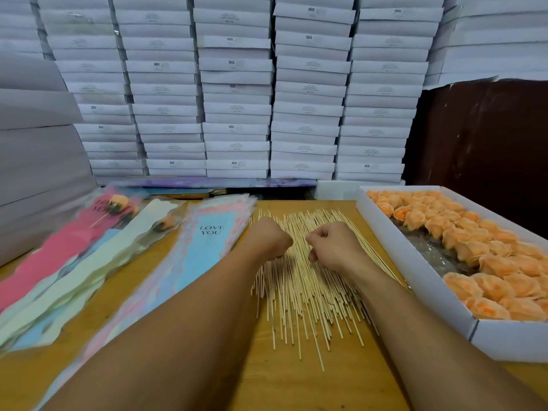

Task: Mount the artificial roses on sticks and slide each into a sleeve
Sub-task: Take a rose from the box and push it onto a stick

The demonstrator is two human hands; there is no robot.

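Both hands, left [271, 237] and right [333, 244], hover knuckles-up over sticks [299, 280], fingers curled; grip unclear.

"LOVE YOU" stands in dark capitals on the blue sleeve [207, 247] near the desk's far edge — and again, partly hidden, on the pink sleeve [74, 232] toward the left edge. "SGS" is printed on many of the stacked white boxes [237, 114] behind the desk; their smaller print is unreadable.

Left hand [271, 238] and right hand [332, 246], fingers curled, over the sticks [302, 295]
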